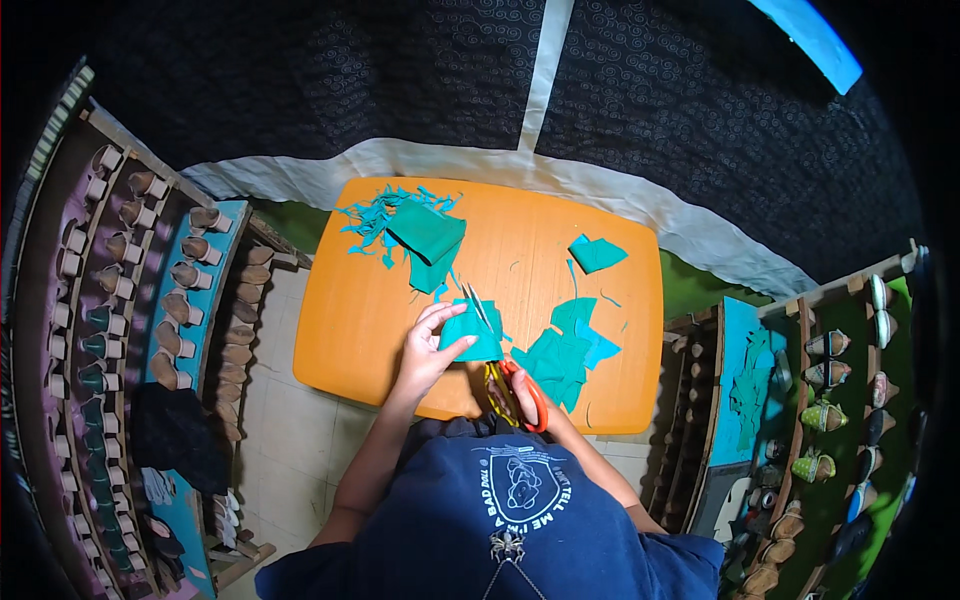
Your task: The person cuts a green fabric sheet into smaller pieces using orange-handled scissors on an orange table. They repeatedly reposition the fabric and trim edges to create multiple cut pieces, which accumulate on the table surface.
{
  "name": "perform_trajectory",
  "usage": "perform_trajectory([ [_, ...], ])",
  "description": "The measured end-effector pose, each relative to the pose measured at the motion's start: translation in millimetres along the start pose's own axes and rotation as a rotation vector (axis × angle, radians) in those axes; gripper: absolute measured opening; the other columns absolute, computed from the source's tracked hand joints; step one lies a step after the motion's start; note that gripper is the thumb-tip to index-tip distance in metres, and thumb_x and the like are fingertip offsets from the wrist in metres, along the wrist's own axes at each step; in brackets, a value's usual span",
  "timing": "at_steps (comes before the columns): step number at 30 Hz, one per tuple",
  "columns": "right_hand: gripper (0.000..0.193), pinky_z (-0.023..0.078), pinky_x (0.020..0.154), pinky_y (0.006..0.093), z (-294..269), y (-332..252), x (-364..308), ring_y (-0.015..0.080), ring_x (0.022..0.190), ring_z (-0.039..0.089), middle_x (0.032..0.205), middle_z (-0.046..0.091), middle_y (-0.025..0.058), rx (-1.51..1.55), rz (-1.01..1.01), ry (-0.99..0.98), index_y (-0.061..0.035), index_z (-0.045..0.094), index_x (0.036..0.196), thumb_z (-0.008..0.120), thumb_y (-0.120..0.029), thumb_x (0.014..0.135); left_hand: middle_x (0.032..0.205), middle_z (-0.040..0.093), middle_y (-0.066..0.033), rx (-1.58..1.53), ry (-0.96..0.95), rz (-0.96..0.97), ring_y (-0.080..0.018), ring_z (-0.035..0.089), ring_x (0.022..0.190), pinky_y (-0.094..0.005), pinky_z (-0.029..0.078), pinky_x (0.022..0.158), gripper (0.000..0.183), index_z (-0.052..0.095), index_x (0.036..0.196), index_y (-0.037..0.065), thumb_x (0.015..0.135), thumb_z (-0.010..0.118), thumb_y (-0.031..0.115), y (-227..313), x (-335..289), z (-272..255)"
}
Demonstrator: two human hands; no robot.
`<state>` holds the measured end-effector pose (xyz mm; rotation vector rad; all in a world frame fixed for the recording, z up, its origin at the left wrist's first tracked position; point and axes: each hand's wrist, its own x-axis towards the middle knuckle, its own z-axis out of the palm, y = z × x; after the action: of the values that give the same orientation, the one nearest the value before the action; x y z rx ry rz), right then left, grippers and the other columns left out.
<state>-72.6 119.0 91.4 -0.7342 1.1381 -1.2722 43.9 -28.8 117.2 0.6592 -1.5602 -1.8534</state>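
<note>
At the near edge of the orange table, my left hand (428, 348) pinches a piece of green cloth-like material (468, 343) between thumb and fingers. My right hand (523, 392) grips a pair of scissors (537, 405) with orange and yellow handles. Their blades point away from me, slightly apart, at the held piece. Part of the scissors is hidden by the green piece. Just right of my hands lies a loose heap of green pieces (552, 362).
On the orange table (400, 330), a folded green piece (428, 232) lies beside thin green offcuts (375, 212) at the far left. Another green piece (598, 254) lies at the far right. Racks of shoe shapes (180, 308) and shoes (825, 417) flank the table; a dark patterned curtain (680, 110) hangs behind.
</note>
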Motion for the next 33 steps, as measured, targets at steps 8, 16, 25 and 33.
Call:
perform_trajectory([
  [8, 0.067, 0.032, 0.043, 0.0196, -9, 3, -1, 0.006, 0.052, 0.038, 0.068, 0.043, -0.0004, 0.042, 0.079, -0.032, -0.0109, 0.038, 0.112, 0.025, -0.069, 0.081, 0.115, 0.04, -0.0064, -0.018, -0.04, -0.044, -0.0133, 0.045, 0.107, -0.0259, 0.041, 0.09, 0.044, 0.053, 0.111, -0.002, 0.07, 0.068, -0.004, -6, -6, 3],
  [16, 0.06, 0.035, 0.054, 0.022, -29, 1, -13, 0.0082, 0.062, 0.04, 0.075, 0.042, 0.0009, -0.16, -0.023, 0.202, -0.0102, 0.039, 0.101, 0.028, -0.066, 0.083, 0.118, 0.037, -0.0071, 0.051, -0.071, 0.039, -0.0153, 0.05, 0.102, -0.0272, 0.049, 0.084, 0.042, 0.052, 0.112, -0.003, 0.073, 0.067, -0.004, -21, -2, 16],
  [25, 0.06, 0.035, 0.053, 0.022, -56, -7, -63, 0.0087, 0.061, 0.04, 0.072, 0.041, 0.0007, -0.21, 0.012, 0.415, -0.0091, 0.039, 0.097, 0.026, -0.066, 0.083, 0.122, 0.045, -0.0117, -0.201, -0.313, -0.27, -0.0165, 0.047, 0.109, -0.0287, 0.045, 0.088, 0.041, 0.051, 0.116, -0.001, 0.077, 0.064, 0.003, -62, 17, 78],
  [33, 0.051, 0.035, 0.053, 0.0216, -63, 9, -87, 0.0088, 0.059, 0.04, 0.07, 0.042, 0.0005, -0.272, 0.022, 0.507, -0.0086, 0.04, 0.093, 0.03, -0.058, 0.087, 0.118, 0.047, -0.0214, 1.095, -0.208, 0.133, -0.0371, 0.043, 0.111, -0.0433, 0.036, 0.092, 0.054, 0.051, 0.117, 0.014, 0.071, 0.068, 0.035, -86, 35, 42],
])
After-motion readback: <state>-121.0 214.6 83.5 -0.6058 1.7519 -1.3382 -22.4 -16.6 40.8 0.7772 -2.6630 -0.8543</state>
